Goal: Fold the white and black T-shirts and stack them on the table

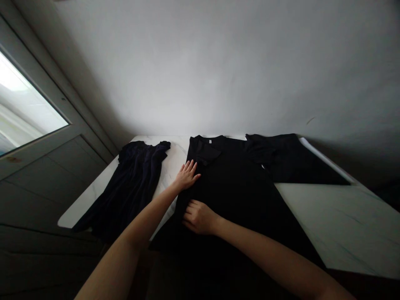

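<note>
A black short-sleeved dress (233, 187) lies spread on the table, its neckline toward the wall and its wide lower part toward me. Its left sleeve (208, 151) is folded inward over the body, near a small white neck label (210, 141). My left hand (186, 175) rests flat with fingers spread on the dress's left edge, just below that sleeve. Closer to me, my right hand (200, 217) has its fingers curled together on the cloth along the same edge. The fingertips of that hand are partly hidden against the dark fabric.
A dark navy gathered dress (133, 183) lies on the left of the white marbled table (340, 221), hanging over its front edge. Another folded black garment (296, 162) lies at the back right. Behind stands a pale wall (200, 71); a grey door with glass (46, 166) is at left.
</note>
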Available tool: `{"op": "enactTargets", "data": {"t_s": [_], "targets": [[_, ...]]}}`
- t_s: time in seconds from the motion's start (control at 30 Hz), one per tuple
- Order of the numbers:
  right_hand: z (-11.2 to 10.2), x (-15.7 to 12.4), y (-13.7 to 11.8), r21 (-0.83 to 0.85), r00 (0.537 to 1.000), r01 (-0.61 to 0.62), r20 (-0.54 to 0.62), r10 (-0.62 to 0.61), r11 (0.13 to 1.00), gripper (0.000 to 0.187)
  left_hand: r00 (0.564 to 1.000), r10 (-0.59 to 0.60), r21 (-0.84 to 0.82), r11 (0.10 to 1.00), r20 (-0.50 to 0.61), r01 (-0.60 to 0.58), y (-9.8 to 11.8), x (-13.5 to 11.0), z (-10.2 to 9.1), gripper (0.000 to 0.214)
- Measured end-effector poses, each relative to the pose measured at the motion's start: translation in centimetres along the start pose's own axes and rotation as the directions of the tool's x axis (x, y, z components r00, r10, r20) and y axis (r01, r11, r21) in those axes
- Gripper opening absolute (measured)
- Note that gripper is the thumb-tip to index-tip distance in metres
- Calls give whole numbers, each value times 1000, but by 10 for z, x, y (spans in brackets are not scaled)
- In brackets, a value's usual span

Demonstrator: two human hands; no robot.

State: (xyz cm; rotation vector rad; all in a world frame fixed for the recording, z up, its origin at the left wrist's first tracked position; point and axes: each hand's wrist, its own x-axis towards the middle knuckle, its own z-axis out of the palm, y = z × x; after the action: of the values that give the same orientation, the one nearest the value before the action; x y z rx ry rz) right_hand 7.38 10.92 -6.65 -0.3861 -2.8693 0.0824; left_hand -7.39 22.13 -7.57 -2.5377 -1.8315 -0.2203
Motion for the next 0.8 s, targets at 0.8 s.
{"op": "enactTargets", "data": {"t_s": [0.8], "targets": [[-26,-8,10,-131,999,-46,-2,46,990,19,830,-150,18,986,537,167,81,-188,-92,50]]}}
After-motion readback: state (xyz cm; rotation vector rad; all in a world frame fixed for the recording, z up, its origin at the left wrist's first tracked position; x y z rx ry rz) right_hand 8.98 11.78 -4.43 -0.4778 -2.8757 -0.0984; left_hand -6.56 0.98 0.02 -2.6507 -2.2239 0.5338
